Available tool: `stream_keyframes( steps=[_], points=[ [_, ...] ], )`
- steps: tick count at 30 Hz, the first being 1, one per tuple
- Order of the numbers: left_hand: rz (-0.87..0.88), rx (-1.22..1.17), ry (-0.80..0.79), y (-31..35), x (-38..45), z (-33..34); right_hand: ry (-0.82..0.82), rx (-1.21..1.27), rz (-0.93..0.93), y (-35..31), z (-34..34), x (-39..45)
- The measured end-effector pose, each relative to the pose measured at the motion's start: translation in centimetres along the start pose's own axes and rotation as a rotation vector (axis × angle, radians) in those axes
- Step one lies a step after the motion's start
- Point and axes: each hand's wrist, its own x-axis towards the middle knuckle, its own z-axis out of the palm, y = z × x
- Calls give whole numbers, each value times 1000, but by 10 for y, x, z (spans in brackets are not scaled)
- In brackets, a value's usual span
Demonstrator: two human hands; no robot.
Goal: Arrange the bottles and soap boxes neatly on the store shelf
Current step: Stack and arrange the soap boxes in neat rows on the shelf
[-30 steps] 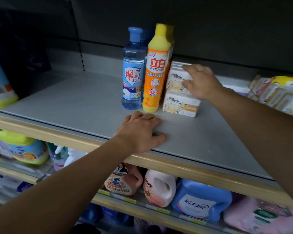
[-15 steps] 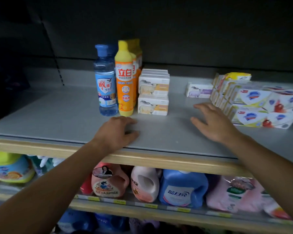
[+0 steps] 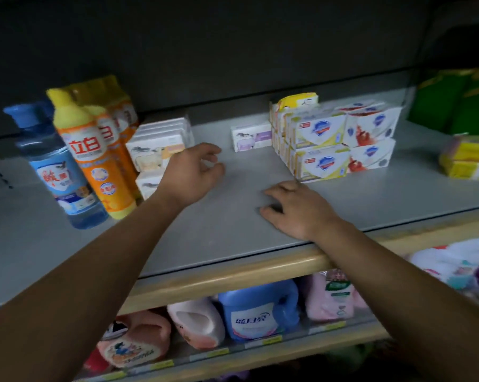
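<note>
The left hand (image 3: 190, 172) hangs over the grey shelf (image 3: 233, 221) with its fingers (image 3: 209, 150) loosely curled and slightly apart, holding nothing; its wrist covers the near corner of the stacked cream soap boxes (image 3: 157, 153), and whether it touches them is hard to tell. The right hand (image 3: 293, 209) rests palm down on the shelf near the front edge, fingers spread and bent at the tips, also holding nothing.

Just left of the cream stack stand the orange bottles (image 3: 95, 150) with yellow caps, one in front and more behind it that are partly hidden and blurred. The blue bottle (image 3: 59, 172) stands beside them, furthest left. A single lilac soap box (image 3: 250, 137) lies apart near the back wall, just beside the white soap box stack (image 3: 334, 142), whose rear rows are hidden by the front ones. Yellow packs (image 3: 467, 161) are cut off at the right edge. On the lower shelf, detergent jugs (image 3: 256, 312) show only in part under the wooden lip.
</note>
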Motion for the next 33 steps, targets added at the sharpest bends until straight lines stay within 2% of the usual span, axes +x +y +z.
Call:
stream_keyframes(
  steps=[3,7,17,23,28,33],
  points=[
    [-9,38,-27,6,38,30,3,5,2,1,1,2],
    [13,200,-96,-1,86,67,17,6,-7,1,3,1],
    [45,316,-147,-38,172,137,54,38,-1,1,3,1],
    [-63,420,-43,-39,189,147,85,32,12,0,5,1],
    [-119,260,7,-27,175,143,62,13,5,1,4,2],
    [-64,161,57,-6,134,108,47,39,17,3,4,3]
  ],
)
